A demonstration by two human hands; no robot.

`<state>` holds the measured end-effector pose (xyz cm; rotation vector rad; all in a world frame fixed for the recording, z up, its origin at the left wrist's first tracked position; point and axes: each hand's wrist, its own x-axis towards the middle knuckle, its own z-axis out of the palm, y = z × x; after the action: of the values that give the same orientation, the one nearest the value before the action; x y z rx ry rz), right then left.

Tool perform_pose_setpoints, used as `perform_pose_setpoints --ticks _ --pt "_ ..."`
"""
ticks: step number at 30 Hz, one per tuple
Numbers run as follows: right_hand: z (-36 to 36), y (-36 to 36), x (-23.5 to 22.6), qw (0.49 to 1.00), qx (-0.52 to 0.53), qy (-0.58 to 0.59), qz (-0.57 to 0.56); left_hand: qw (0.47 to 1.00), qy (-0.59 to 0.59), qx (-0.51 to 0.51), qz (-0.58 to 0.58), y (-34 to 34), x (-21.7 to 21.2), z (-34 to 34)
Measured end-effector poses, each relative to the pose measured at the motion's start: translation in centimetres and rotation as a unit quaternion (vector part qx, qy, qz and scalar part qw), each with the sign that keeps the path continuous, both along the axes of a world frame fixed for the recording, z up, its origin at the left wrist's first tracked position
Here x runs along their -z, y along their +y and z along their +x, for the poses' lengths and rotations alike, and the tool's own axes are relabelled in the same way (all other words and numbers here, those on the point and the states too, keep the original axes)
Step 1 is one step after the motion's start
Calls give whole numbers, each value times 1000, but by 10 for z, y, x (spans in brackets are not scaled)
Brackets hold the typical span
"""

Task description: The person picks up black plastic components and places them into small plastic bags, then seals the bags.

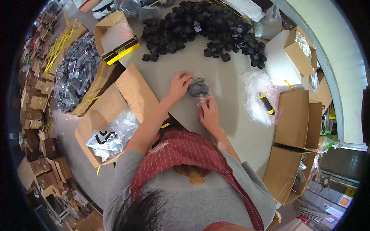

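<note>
Holding one clear bag [199, 87], nearside of one black heap [216, 27]: left hand [179, 85] and right hand [210, 114] both clamped on bag. One yellow-banded carton [122, 53] left of heap, print illegible.

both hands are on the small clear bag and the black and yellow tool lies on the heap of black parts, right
Not quite: in the head view the tool lies on the clear plastic at the right, not on the black parts. The left hand and right hand are indeed on the small clear bag.
</note>
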<state>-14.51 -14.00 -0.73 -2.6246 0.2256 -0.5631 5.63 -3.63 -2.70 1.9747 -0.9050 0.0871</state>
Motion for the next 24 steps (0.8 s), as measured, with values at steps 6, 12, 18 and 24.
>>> perform_pose_setpoints --ticks 6,12,18,24 --pt "4 -6 9 995 35 41 -80 995 -95 -3 28 -5 -54 -71" --pt "14 -11 9 987 6 127 -103 985 -120 116 47 11 -50 -91" --pt "-10 -11 5 997 -6 32 -67 961 -182 183 99 35 -29 -78" --pt "-23 -11 -25 997 26 -11 -67 951 -240 182 77 25 -31 -79"
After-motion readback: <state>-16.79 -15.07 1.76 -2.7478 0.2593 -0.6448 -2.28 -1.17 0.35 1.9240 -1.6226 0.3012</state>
